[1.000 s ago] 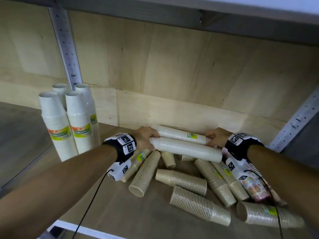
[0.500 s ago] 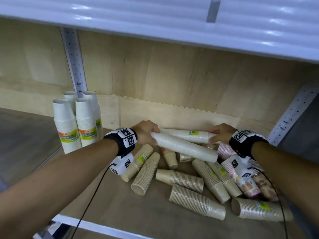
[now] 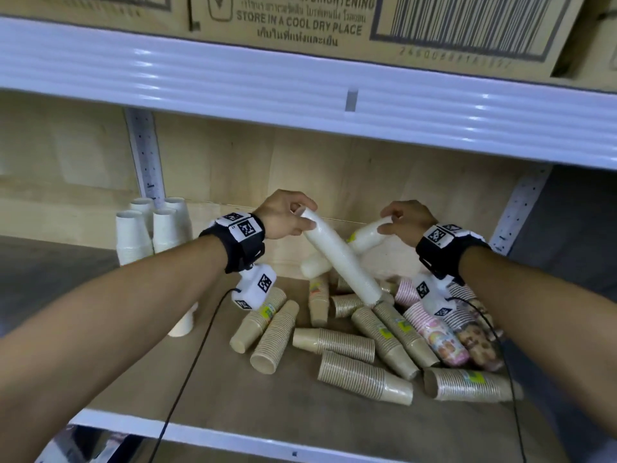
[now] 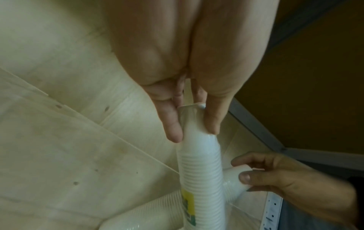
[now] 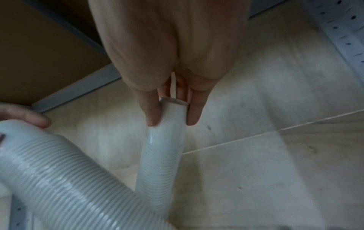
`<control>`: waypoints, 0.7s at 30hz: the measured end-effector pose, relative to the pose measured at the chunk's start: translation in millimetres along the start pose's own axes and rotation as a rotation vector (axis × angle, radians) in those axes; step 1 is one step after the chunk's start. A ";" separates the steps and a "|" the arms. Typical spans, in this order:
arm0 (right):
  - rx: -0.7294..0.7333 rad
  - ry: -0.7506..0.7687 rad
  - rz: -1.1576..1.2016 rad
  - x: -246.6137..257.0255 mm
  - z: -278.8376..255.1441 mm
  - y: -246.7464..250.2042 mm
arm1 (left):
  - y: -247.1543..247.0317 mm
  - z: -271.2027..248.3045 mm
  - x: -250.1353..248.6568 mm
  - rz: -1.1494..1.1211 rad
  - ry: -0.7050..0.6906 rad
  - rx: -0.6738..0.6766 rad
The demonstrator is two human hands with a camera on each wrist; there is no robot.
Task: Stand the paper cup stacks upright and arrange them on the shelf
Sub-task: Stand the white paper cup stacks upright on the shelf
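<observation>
- Two white cup stacks: my left hand [image 3: 283, 217] pinches the narrow end of the near white stack [image 3: 340, 262], tilted, its wide end low among the heap; my right hand [image 3: 405, 220] pinches the narrow end of the far white stack [image 3: 362, 238], which crosses behind it.
- Brown cup stacks [image 3: 364, 375] and patterned stacks [image 3: 434, 332] lie toppled on the shelf [image 3: 233, 419]; four white stacks [image 3: 133, 235] stand upright at left.
- Risk, as I judge it: the crossed stacks may snag, or fingertip grips may slip, and the sleeves could buckle.
</observation>
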State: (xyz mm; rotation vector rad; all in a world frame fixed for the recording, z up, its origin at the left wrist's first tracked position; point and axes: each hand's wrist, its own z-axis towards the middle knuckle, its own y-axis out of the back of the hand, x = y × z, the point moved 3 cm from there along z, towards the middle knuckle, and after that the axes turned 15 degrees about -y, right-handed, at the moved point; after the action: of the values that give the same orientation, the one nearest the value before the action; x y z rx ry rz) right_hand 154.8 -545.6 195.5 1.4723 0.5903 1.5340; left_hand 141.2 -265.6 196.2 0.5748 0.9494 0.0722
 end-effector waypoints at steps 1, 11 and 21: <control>-0.021 0.015 0.019 10.5 -2.4 4.4 | 5.4 -0.9 -4.4 -0.001 -0.005 -0.019; -0.045 0.273 0.111 128.9 -22.9 30.3 | 90.6 -30.1 -60.2 0.182 0.005 -0.118; 0.063 0.465 0.044 219.9 -62.6 -8.7 | 147.8 -86.4 -83.2 0.578 0.228 -0.023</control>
State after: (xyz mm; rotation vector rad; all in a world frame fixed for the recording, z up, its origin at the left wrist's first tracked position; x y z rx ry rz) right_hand 122.8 -340.8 292.4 1.1794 0.8867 1.9233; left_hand 52.0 -128.1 292.9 0.8180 0.9751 0.6770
